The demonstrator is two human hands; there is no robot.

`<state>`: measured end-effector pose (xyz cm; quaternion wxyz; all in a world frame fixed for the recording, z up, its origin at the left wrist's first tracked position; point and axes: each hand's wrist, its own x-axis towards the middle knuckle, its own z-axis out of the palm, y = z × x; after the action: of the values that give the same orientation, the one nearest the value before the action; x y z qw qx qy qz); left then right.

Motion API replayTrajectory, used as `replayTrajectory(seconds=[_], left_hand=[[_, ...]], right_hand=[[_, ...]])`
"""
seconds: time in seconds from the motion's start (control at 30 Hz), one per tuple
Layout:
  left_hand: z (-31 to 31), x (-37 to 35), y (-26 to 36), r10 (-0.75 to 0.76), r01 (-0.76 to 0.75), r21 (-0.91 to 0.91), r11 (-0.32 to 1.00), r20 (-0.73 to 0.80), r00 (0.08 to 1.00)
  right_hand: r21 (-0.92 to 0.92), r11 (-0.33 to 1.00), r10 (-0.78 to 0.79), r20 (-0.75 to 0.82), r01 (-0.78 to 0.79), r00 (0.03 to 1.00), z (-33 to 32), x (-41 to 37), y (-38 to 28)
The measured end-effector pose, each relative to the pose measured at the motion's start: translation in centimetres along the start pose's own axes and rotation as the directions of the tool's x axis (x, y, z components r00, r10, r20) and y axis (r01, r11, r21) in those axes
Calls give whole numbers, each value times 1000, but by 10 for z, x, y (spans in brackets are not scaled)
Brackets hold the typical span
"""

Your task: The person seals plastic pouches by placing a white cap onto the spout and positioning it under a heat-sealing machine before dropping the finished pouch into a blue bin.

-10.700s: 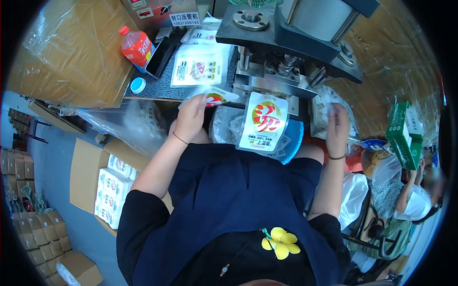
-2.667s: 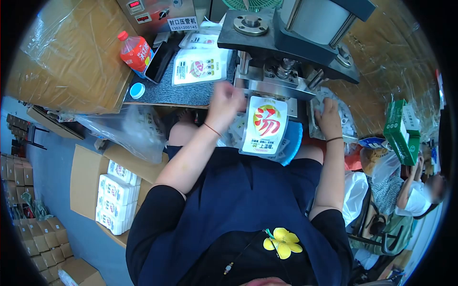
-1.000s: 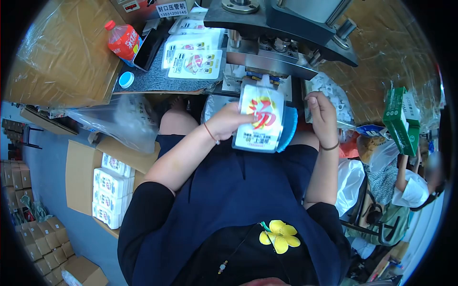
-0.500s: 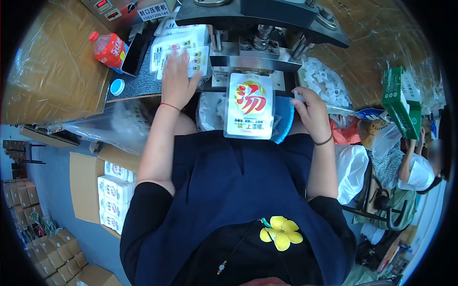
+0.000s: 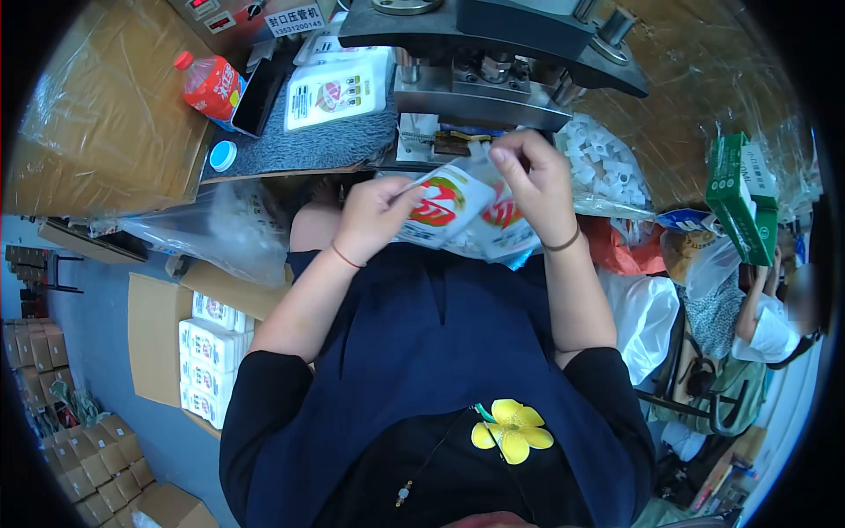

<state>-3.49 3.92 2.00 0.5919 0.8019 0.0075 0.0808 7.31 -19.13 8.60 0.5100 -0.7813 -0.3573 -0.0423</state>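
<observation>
Above my lap, my left hand (image 5: 377, 218) pinches the edge of a white plastic pouch (image 5: 462, 195) printed with a large red character. My right hand (image 5: 539, 180) grips a second pouch (image 5: 509, 231) near its top, its fingers curled. The two pouches overlap, tilted, and the left one partly covers the other. Just beyond them is the metal jaw of a press machine (image 5: 482, 107). To its left, more flat white pouches (image 5: 327, 99) lie on a grey cloth (image 5: 255, 157).
A red-labelled bottle (image 5: 211, 86), a phone (image 5: 262, 99) and a blue cap (image 5: 223, 156) sit at the left. White plastic pieces (image 5: 603, 163) fill a bag at the right, near a green box (image 5: 739, 194). An open carton (image 5: 158, 339) holds stacked pouches. Another person (image 5: 764, 326) sits far right.
My left hand has come from the stack to my lap with a pouch, leaving fewer on the cloth. My right hand has moved left and up and now grips a pouch.
</observation>
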Motion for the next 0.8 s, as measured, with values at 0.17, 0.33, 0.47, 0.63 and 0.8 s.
replayTrajectory(seconds=[0.17,0.33,0.47,0.63,0.8], left_hand=[[32,0,-6,48,-46,-171,984,10,999],[41,-2,-17,-97,148,-271,951,195,976],[52,-5,-19,-101,186,-331,925,259,961],[62,-12,5,-164,530,-575,624,566,808],[55,3,-1,-250,567,-621,542,525,814]], right_hand=[[52,999,4,-144,3,990,4,6,-3],[44,998,52,-148,-46,988,4,0,2],[-230,971,-60,10,61,998,-11,0,5],[-238,970,31,308,46,951,-36,-4,12],[-810,568,219,-22,-146,975,-85,-14,58]])
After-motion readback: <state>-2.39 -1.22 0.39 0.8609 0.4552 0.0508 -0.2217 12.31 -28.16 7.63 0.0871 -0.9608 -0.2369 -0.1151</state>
